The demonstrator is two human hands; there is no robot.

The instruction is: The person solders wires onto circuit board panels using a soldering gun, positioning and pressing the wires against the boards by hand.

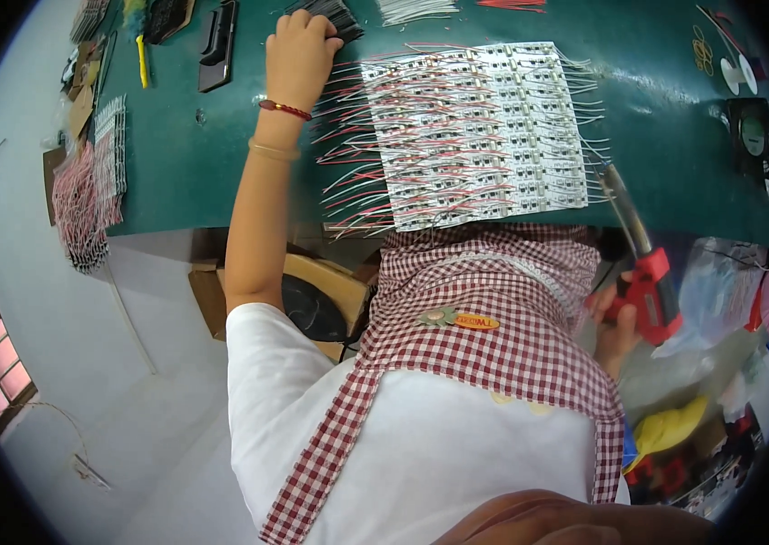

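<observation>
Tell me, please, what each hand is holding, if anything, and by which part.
The right hand holds a soldering gun by its red handle. The left hand is at the thin black strands; whether it grips any cannot be told.

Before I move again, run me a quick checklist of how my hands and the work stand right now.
1. Right hand holding the soldering gun: ok.
2. Gun's metal end clear of the white wires at the panel's right edge: cannot tell; they meet in this view.
3. Left hand at the black wire bundle: ok.
4. Fingers firmly gripping that bundle: cannot tell.
5. Circuit board panel lying on the green table: ok.
6. Red wires lying neatly apart: not ok, they crisscross.
</observation>
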